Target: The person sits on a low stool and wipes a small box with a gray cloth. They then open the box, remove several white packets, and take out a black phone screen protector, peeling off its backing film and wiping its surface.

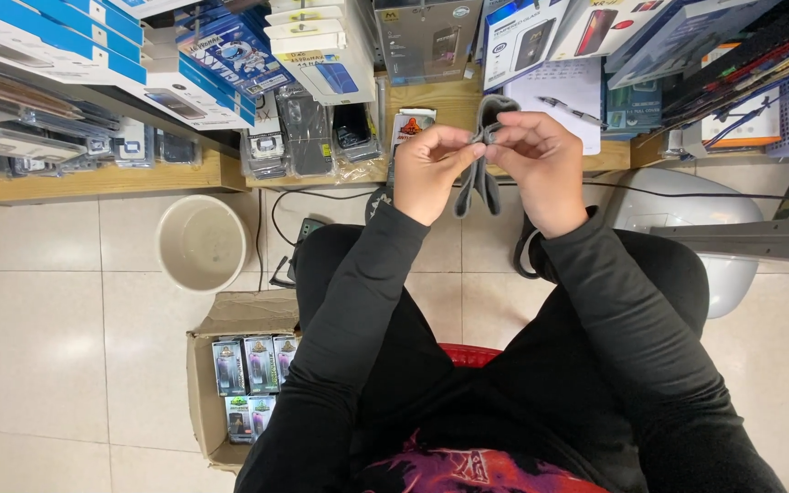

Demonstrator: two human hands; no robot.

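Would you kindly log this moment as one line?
left hand: pinching grey strap | right hand: pinching same strap | strap: hanging | nearby: bucket, cardboard box

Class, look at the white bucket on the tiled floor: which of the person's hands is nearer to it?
Left. The left hand is up and right of the white bucket; the right hand lies farther right. Both pinch a grey strap.

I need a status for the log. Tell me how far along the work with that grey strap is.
Looks done: nothing finished shows. In hand: the left hand and right hand pinch a grey strap at its fold, its ends hanging down. Left: small packs fill only part of the cardboard box; the bucket holds nothing.
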